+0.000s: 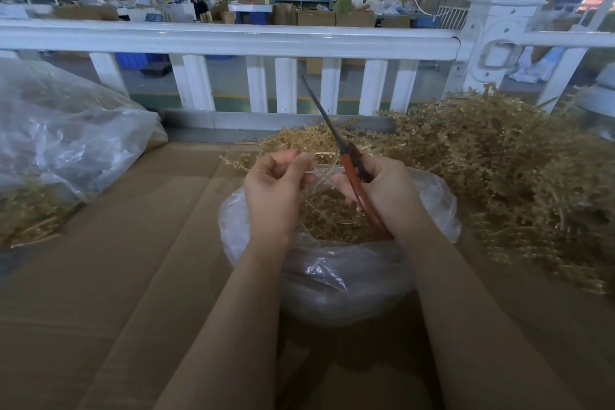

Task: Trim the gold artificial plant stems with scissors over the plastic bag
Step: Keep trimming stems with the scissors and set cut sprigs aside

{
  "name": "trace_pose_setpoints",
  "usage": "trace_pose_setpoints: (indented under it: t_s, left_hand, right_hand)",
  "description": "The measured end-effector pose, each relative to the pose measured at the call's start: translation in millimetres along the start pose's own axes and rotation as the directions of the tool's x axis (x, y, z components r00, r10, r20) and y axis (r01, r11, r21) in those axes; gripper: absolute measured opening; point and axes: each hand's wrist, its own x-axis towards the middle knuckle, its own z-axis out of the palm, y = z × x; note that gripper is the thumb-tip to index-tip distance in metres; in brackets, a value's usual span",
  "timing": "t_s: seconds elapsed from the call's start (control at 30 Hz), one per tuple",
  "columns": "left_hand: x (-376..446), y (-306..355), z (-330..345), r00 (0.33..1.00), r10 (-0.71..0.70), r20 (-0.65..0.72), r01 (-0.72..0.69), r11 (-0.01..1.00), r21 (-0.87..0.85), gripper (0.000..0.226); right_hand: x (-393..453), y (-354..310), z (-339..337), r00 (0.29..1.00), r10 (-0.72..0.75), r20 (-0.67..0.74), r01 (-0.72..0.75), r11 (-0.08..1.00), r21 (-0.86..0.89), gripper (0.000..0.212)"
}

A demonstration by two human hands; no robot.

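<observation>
Left hand (273, 184) pinches a gold stem (320, 176) over the plastic bag (336, 263); right hand (382, 191) grips upward-pointing scissors (346, 156) beside it.

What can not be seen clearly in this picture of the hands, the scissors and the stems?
- Head view: the scissors handle loops are hidden inside the right hand.
- Where the left hand pinches the stem, its fingers cover the contact.
- Bottom of the plastic bag: both forearms and crumpled film hide it.
- The gold pile is cut off by the right edge.
</observation>
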Motion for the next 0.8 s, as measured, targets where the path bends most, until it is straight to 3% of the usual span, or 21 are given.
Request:
trace_pose_setpoints:
  t_s: [0.1,0.27,0.37,0.5,0.6,0.8]
  left_hand:
    - [0,1,-1,0.992,-0.100,0.074,0.105,0.992,-0.074,0.002]
    - [3,2,-4,0.982,-0.158,0.099,0.170,0.978,-0.125,0.004]
    - [5,-1,-6,0.989,-0.133,0.062,0.141,0.980,-0.143,0.006]
    - [9,-4,-9,0.994,-0.104,0.022,0.107,0.980,-0.167,0.014]
    - [12,-6,-12,0.996,-0.086,0.016,0.088,0.984,-0.153,0.002]
    - [12,-6,-12,0.999,-0.005,0.036,0.010,0.992,-0.129,0.008]
  right_hand:
    - [3,7,1,0.999,0.033,-0.014,-0.034,0.998,-0.049,0.018]
    - [5,15,0,1.000,0.007,0.003,-0.006,0.987,-0.161,0.028]
    - [0,13,-1,0.999,-0.040,-0.003,0.037,0.949,-0.314,0.049]
    - [-4,7,-1,0.988,-0.154,0.014,0.144,0.880,-0.453,0.048]
    - [-5,9,-1,0.983,-0.182,0.021,0.169,0.853,-0.494,0.049]
    - [-5,18,-6,0.986,-0.165,0.020,0.154,0.861,-0.485,0.055]
